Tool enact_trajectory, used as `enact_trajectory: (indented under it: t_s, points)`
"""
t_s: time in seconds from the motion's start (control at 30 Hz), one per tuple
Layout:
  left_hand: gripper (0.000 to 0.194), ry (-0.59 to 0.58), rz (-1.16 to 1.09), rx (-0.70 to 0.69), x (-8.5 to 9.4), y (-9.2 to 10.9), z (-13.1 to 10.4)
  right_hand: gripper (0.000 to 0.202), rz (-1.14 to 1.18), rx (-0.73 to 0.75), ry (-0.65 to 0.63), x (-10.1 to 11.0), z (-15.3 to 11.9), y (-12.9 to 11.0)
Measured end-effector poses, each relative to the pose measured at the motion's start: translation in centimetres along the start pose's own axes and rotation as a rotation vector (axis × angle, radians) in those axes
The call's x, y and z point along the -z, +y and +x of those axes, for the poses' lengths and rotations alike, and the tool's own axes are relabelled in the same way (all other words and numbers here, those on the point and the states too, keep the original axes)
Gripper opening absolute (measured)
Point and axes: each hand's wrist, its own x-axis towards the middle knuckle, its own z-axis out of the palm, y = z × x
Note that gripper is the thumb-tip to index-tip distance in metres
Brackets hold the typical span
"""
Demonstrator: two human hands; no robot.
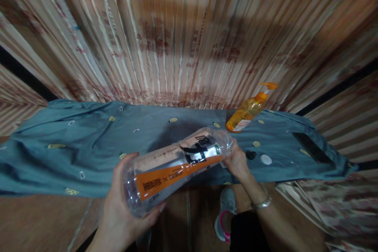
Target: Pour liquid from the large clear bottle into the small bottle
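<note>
A large clear plastic bottle with an orange and silver label is held tilted above the front edge of the cloth-covered table. My left hand wraps round its base end at the lower left. At the neck end, on the right, my right hand is closed round the bottle's top; the bottle's mouth is hidden by the fingers. Beyond my right hand stands a pump bottle of orange liquid with an orange pump head. Near my right wrist lie a small black object and a white round disc.
A blue-green patterned cloth covers the table. A dark flat phone-like object lies at its right end. Pleated printed sheeting rises behind the table. Dark poles stand at both sides. A shoe shows on the tiled floor below.
</note>
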Motion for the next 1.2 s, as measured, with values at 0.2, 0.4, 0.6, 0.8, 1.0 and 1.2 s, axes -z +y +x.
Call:
enact_trajectory:
  t_s: [0.2, 0.4, 0.6, 0.8, 1.0, 1.2]
  points:
    - [0.079, 0.002, -0.021, 0.034, -0.06, 0.67, -0.08, 0.054, 0.01, -0.004, 0.003, -0.04, -0.06, -0.24]
    - [0.082, 0.017, -0.04, 0.041, -0.35, 0.29, -0.23, 0.055, 0.034, -0.001, 0.0, -0.11, -0.07, -0.02]
    - [0.079, 0.02, -0.03, 0.029, -0.31, 0.11, -0.16, 0.054, 0.058, -0.003, -0.016, 0.04, -0.03, -0.19]
    - [0.08, -0.003, -0.006, 0.02, -0.12, 0.14, -0.15, 0.057, 0.051, -0.007, 0.0, -0.02, -0.06, -0.31]
    - [0.079, 0.003, -0.023, 0.02, -0.16, 0.49, -0.02, 0.055, 0.051, 0.016, 0.001, -0.04, -0.07, -0.1]
    - [0.078, 0.01, 0.017, 0.003, -0.11, -0.06, 0.06, 0.053, 0.041, 0.014, -0.002, -0.12, 0.06, -0.01]
